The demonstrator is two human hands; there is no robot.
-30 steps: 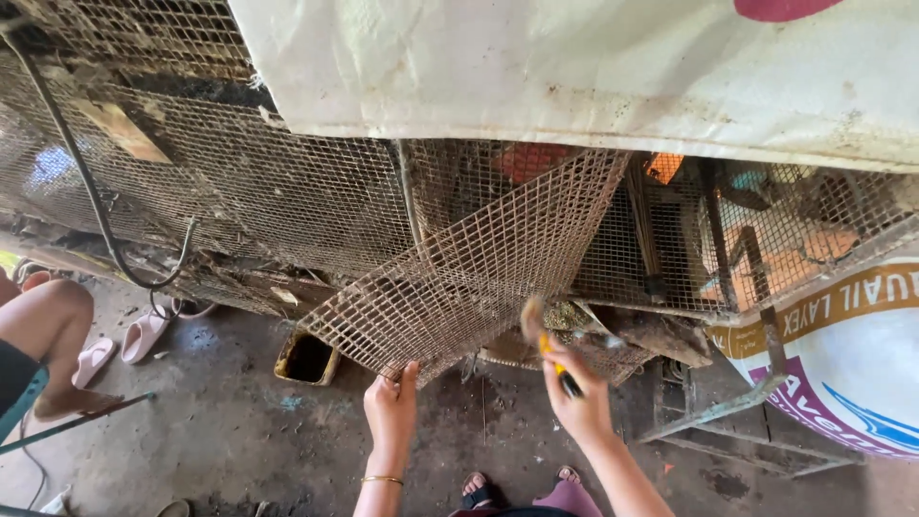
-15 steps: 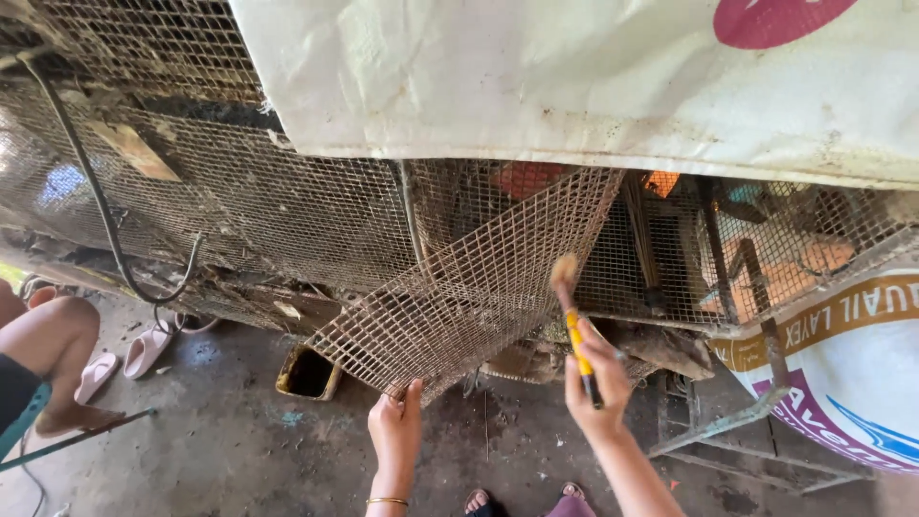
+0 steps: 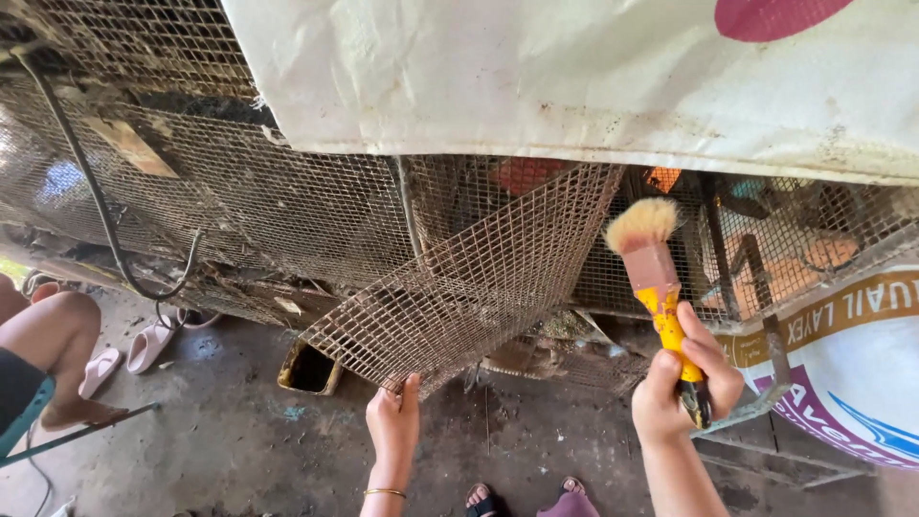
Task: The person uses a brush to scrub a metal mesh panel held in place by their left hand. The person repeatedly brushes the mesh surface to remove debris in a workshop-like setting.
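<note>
left hand (image 3: 392, 421): fingers pinch mesh panel (image 3: 469, 278) lower edge | right hand (image 3: 684, 383): fingers clamped on yellow-handled paintbrush (image 3: 656, 278), bristles up | behind: wire cage (image 3: 239, 201)

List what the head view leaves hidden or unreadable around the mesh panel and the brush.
- Cage interior: the orange shapes behind the wire stay unidentifiable, blurred by the mesh and shadow.
- Upper cage front: covered by the white sheet.
- Brush: the handle's end is wrapped by the right hand.
- Mesh panel: its lower corner is hidden behind the left hand.
- Seated person: cut off by the left edge.
</note>
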